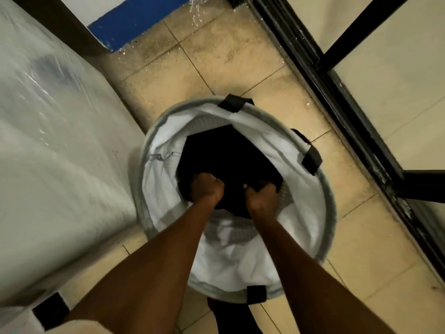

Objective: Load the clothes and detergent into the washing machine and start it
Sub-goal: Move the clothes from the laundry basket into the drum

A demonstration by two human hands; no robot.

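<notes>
A round grey laundry basket point(327, 201) with a white liner and black strap handles stands on the tiled floor. Inside it lies a black garment point(228, 157). Both my arms reach down into the basket. My left hand point(207, 188) is closed on the near left part of the black garment. My right hand point(261, 196) grips the same garment a little to the right. The white washing machine point(55, 153), wrapped in clear plastic film, stands just left of the basket; only its side and top show. No detergent is in view.
A black metal door frame point(337, 92) runs diagonally along the right. A blue-painted wall base point(134, 22) is at the top. Beige floor tiles point(216, 56) with white specks lie beyond the basket. A dark shape point(233, 317) shows below the basket.
</notes>
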